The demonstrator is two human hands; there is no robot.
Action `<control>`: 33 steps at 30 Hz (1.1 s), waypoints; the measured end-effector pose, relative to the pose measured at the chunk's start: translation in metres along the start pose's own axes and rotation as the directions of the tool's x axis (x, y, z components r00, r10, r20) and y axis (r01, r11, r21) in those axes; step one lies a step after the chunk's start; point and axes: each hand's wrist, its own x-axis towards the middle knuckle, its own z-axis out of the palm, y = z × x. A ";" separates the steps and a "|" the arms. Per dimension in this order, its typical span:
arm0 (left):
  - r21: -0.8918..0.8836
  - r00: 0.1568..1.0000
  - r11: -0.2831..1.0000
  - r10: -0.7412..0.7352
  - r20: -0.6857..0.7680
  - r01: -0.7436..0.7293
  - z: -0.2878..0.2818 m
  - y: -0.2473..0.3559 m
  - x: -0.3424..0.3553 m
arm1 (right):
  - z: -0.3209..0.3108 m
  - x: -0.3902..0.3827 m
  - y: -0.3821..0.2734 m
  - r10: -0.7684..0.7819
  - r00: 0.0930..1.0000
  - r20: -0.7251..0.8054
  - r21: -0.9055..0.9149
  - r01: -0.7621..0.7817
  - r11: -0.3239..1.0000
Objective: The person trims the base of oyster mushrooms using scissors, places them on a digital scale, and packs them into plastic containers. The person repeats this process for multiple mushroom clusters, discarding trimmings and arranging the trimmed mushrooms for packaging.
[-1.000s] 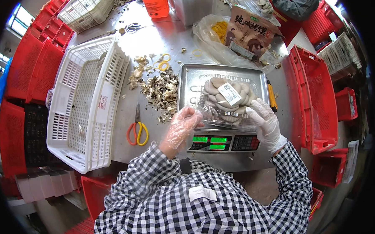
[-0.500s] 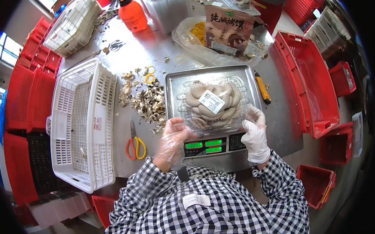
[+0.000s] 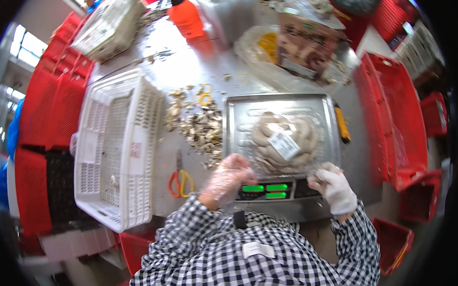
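Clear pack of mushrooms (image 3: 284, 143) sits on scale (image 3: 238, 117) pan, centre.
Left hand (image 3: 229, 174) at pack's near-left corner, fingers curled, touching film.
Right hand (image 3: 334, 187) at near-right corner, pinching film edge.
Pack lies just beyond both hands, between them; long axis unclear.

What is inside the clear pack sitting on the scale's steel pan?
The clear pack holds pale mushrooms, with a white label on top. The scale carries it, both hands at its near edge. What lies beneath the top mushrooms is covered.
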 end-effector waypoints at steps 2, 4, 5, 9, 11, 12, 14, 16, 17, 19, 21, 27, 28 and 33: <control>-0.011 1.000 1.000 -0.013 -0.008 0.013 0.001 -0.007 0.003 | -0.002 0.005 -0.004 0.198 0.979 -0.044 0.228 -0.183 0.956; -0.026 0.999 0.998 -0.051 -0.010 0.051 0.006 -0.005 0.001 | 0.002 0.015 -0.013 0.467 0.882 -0.062 0.567 -0.354 0.744; -0.043 0.998 0.998 -0.050 0.026 0.051 0.007 -0.006 0.001 | 0.005 0.020 -0.013 0.458 0.881 -0.122 0.547 -0.326 0.771; 0.268 0.983 0.951 -0.176 0.055 0.155 0.018 0.014 -0.009 | -0.008 0.047 -0.008 0.398 0.899 -0.181 0.470 -0.277 0.838; 0.453 0.955 0.880 -0.243 0.172 0.142 0.005 0.040 -0.006 | -0.027 0.071 -0.020 0.428 0.903 -0.019 0.545 -0.350 0.762; 0.427 0.981 0.896 -0.176 0.085 0.124 -0.008 0.054 0.001 | -0.033 0.082 -0.027 0.433 0.901 -0.035 0.477 -0.366 0.799; 0.450 0.996 0.893 0.042 -0.084 0.001 -0.049 0.076 0.029 | -0.044 0.103 -0.028 0.411 0.909 -0.074 0.352 -0.362 0.863; 0.609 0.915 0.784 0.322 -0.242 -0.115 -0.109 0.091 0.076 | -0.041 0.120 -0.039 0.424 0.896 -0.132 0.295 -0.373 0.880; 0.761 0.861 0.648 0.372 -0.347 0.027 -0.134 0.103 0.103 | -0.039 0.130 -0.045 0.424 0.893 -0.150 0.261 -0.378 0.888; 0.919 0.756 0.368 0.560 -0.340 0.141 -0.195 0.104 0.159 | -0.038 0.148 -0.049 0.430 0.898 -0.092 0.213 -0.404 0.890; 0.964 0.801 0.167 0.537 -0.264 0.206 -0.217 0.104 0.200 | -0.030 0.158 -0.056 0.469 0.876 -0.113 0.188 -0.445 0.875; 0.966 0.901 -0.146 0.413 -0.136 0.212 -0.232 0.099 0.237 | -0.027 0.159 -0.073 0.486 0.873 -0.043 0.127 -0.477 0.869; 0.969 0.901 -0.042 0.379 -0.211 0.244 -0.230 0.105 0.228 | -0.030 0.157 -0.077 0.469 0.882 -0.047 0.093 -0.463 0.881; 0.895 0.906 0.442 0.353 -0.233 0.058 -0.209 0.148 0.179 | -0.061 0.159 -0.077 0.235 0.955 -0.179 0.069 -0.226 0.972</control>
